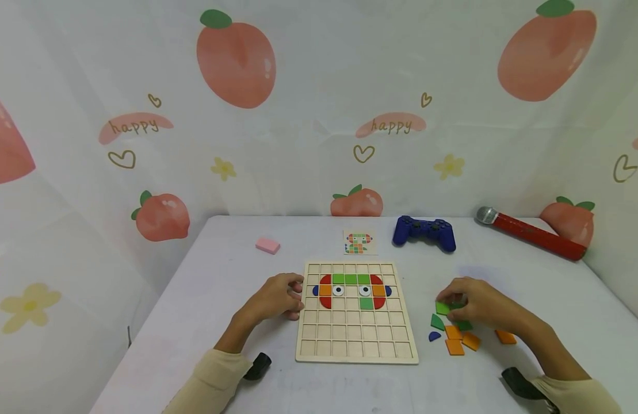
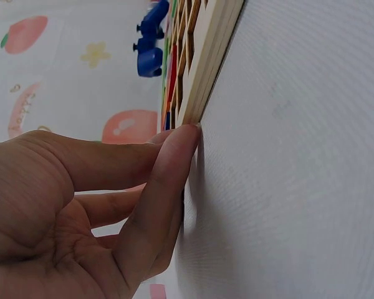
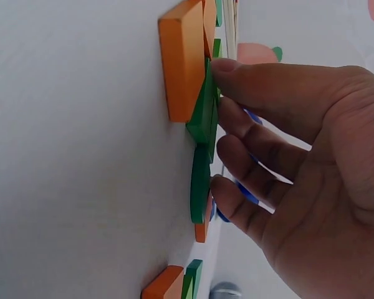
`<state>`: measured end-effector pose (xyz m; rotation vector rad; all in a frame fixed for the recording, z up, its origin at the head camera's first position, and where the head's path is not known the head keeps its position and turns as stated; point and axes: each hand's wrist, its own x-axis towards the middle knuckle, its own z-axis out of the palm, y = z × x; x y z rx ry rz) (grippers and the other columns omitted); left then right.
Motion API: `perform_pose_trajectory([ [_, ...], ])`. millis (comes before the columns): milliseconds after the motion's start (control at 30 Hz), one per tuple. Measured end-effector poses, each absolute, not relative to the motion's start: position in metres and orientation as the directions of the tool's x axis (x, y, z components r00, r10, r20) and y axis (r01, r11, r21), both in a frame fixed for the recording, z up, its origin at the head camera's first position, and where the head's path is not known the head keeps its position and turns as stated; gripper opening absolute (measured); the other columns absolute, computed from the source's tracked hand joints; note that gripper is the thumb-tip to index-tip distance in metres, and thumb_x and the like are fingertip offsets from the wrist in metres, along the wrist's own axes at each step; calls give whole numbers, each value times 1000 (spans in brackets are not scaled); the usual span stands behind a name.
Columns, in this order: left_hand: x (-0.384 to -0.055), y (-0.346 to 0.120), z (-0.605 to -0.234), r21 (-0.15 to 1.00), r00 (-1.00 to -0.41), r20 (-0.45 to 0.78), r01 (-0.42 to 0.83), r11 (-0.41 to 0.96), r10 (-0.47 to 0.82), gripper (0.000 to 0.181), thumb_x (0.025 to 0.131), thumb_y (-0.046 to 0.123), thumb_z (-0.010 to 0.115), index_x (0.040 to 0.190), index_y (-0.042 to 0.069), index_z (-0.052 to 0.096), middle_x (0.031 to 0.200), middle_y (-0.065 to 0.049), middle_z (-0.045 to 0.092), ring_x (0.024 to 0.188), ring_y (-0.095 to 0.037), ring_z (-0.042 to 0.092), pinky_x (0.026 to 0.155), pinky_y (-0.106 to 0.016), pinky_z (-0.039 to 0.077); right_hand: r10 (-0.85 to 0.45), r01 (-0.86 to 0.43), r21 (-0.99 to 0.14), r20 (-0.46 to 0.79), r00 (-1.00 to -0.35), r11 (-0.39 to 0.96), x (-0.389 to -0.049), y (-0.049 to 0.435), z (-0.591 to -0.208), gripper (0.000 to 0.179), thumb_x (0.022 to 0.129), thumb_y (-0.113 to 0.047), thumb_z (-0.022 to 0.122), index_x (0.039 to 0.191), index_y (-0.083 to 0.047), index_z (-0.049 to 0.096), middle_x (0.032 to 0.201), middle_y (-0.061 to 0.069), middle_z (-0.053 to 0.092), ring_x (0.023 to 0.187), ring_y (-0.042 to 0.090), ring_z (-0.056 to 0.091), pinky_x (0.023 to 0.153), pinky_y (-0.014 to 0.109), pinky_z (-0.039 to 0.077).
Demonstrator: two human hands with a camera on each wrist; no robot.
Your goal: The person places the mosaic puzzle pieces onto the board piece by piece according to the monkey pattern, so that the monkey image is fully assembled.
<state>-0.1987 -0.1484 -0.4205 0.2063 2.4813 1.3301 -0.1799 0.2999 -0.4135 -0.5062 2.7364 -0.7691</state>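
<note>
A square wooden grid board (image 1: 347,348) carries colored tiles in its upper rows, forming a face with two eye pieces. My left hand (image 1: 279,296) is at the board's left side; in the left wrist view its thumb and a finger pinch the edge (image 2: 202,68). To the right of the board, my right hand (image 1: 471,302) hovers low over loose tiles, fingers bent and spread. A light green square tile (image 1: 442,309) lies by its fingertips. In the right wrist view the thumb tip meets a green tile (image 3: 202,115), beside an orange tile (image 3: 182,62).
Nearer me lie orange squares (image 1: 454,347), a green quarter piece (image 1: 437,322) and a blue half-round (image 1: 435,336). Behind the board are a pattern card (image 1: 359,242), a pink block (image 1: 267,245), a blue game controller (image 1: 424,232) and a red microphone (image 1: 536,234).
</note>
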Motion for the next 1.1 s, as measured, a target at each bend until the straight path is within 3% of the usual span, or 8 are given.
perform_pose_trajectory([
  [500, -200, -149, -422, 833, -938, -212, -27, 552, 274, 64, 85, -10, 77, 146, -7, 56, 117, -11, 63, 84, -17, 66, 66, -31, 66, -387, -275, -553, -94, -917, 787, -180, 290, -413, 31, 87, -21, 85, 115, -8, 77, 96, -4, 65, 90, 17, 55, 71, 24, 52],
  [1100, -198, -148, -419, 838, -940, -211, -31, 545, 270, 64, 85, -12, 77, 145, -8, 55, 117, -12, 63, 83, -17, 66, 66, -31, 66, -495, -382, -595, -31, -868, 707, -200, 228, -411, 29, 88, -25, 84, 115, -17, 79, 101, -8, 67, 97, 17, 56, 80, 30, 51],
])
